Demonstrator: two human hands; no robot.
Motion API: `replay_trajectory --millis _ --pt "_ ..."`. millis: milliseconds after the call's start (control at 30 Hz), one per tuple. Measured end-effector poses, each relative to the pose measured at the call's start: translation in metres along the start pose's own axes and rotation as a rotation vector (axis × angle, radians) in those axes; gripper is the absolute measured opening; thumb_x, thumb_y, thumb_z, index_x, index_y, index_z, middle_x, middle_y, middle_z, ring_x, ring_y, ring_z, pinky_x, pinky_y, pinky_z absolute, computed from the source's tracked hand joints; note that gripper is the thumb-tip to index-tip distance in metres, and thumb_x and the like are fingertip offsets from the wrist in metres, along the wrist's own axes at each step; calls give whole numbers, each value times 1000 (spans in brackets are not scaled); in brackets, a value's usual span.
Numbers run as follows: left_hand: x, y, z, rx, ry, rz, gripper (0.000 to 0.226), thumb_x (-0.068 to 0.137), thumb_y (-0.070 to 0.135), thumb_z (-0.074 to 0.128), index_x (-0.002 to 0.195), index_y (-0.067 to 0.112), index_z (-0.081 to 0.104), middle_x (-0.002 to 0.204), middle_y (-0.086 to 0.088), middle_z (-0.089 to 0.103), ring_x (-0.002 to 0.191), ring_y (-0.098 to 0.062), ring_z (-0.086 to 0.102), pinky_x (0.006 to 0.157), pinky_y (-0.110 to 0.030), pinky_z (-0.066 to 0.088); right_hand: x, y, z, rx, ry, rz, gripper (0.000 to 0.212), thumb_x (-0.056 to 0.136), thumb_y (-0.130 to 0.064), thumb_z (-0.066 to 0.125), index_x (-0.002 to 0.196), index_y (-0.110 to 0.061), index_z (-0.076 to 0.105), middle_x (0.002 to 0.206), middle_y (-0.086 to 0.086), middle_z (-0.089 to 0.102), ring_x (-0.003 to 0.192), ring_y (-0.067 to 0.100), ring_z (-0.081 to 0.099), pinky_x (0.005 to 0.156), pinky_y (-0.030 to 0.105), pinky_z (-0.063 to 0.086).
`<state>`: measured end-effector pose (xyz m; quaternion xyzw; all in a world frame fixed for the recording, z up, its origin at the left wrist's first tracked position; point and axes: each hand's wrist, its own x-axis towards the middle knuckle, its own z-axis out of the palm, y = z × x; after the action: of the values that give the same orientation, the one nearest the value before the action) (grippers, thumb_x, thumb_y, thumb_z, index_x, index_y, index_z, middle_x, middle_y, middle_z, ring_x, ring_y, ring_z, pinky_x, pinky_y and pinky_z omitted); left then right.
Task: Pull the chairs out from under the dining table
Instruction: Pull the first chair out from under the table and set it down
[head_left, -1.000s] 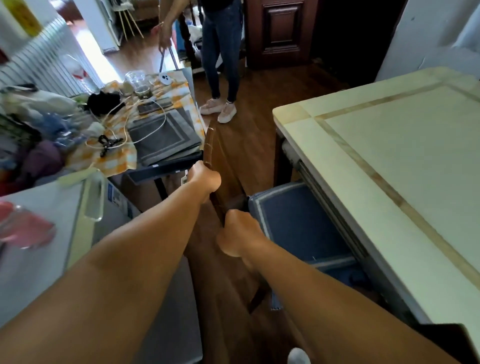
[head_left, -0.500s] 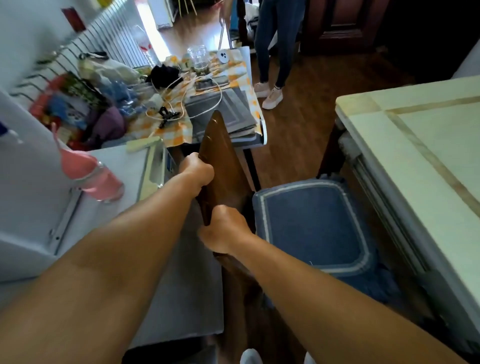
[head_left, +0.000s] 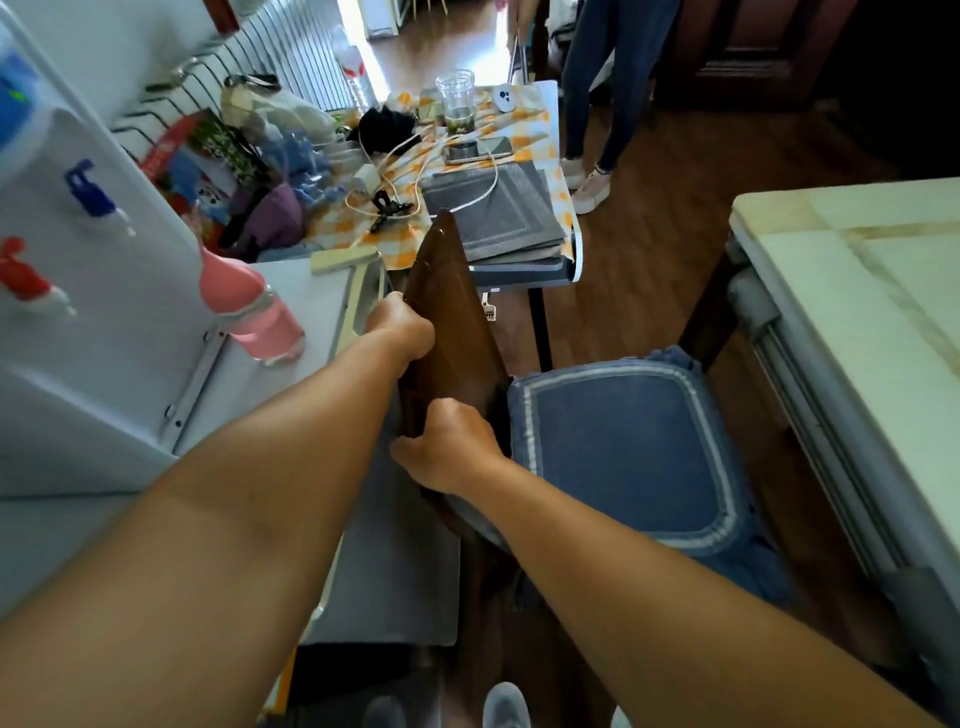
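Dining surface (head_left: 852, 322) at right, pale top, edge running down the frame. Our chair (head_left: 457, 332) stands clear of it on the wood floor, dark backrest seen edge-on, blue seat cushion (head_left: 628, 452) fully exposed beside the surface edge. Cluttered side surface (head_left: 566, 156) beyond, checked cloth, grey mats, cables. Our left hand (head_left: 402, 327) has its grip clenched on the backrest's far side; our right hand (head_left: 447, 452) has its grip clenched on the backrest's near edge. Pink bottle (head_left: 249, 306) on the white cabinet at left.
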<state>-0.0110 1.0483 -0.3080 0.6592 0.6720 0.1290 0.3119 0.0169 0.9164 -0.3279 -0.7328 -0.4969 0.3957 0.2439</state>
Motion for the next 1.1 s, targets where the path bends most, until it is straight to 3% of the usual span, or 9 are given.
replay_trajectory --millis 100,167,267,333,467,600,767,1000,1100 --pt "-12 5 -9 -6 -6 0 38 85 7 49 123 10 51 116 -14 60 102 -30 57 75 -33 46 -1 2 1 65 -26 42 29 79 -46 63 77 -19 52 77 0 57 69 18 55 52 30 39" --pt "-21 8 -17 -54 6 0 48 86 14 55 133 12 44 125 -13 57 108 -28 56 75 -32 44 -5 5 -1 144 -61 66 46 78 -54 62 100 -15 56 93 3 61 81 19 58 60 31 43" --pt "-40 13 -25 -135 54 35 65 86 28 60 143 12 31 135 -11 52 116 -28 53 79 -31 42 -19 14 -8 232 -71 84 78 75 -63 60 133 -14 42 123 4 56 107 23 55 76 31 42" --pt "-58 14 -27 -177 98 55 71 87 34 59 146 13 27 142 -10 47 123 -29 50 86 -32 42 -30 22 -15 248 -47 81 84 75 -66 57 139 -15 36 131 4 53 115 24 52 81 32 42" --pt "-99 20 -25 -277 268 92 62 89 40 54 142 12 36 141 -10 50 122 -26 52 85 -27 42 -59 45 -38 336 140 31 70 84 -59 49 137 -15 39 123 3 57 108 20 53 83 33 41" --pt "-144 27 -21 -365 376 134 48 93 39 49 131 10 48 128 -9 60 110 -21 58 63 -12 33 -92 69 -67 429 368 -7 47 90 -48 47 119 -12 52 93 -4 58 89 18 55 77 35 44" --pt "-205 31 -12 -423 371 177 40 93 40 48 120 12 55 113 -7 66 94 -20 62 71 -27 45 -141 91 -93 451 479 -44 28 92 -45 47 98 -18 51 85 -6 57 84 18 56 73 34 45" --pt "-288 29 6 -510 286 185 32 92 41 48 110 16 58 110 -5 69 100 -24 65 90 -41 52 -215 110 -98 411 599 -54 30 92 -44 48 99 -15 54 77 -8 54 68 8 51 56 26 36" --pt "-331 18 19 -557 258 211 21 92 39 49 98 21 56 105 -5 70 96 -24 67 87 -39 54 -257 116 -93 380 647 -55 32 93 -41 49 101 -11 56 81 -4 56 73 13 52 64 26 36"
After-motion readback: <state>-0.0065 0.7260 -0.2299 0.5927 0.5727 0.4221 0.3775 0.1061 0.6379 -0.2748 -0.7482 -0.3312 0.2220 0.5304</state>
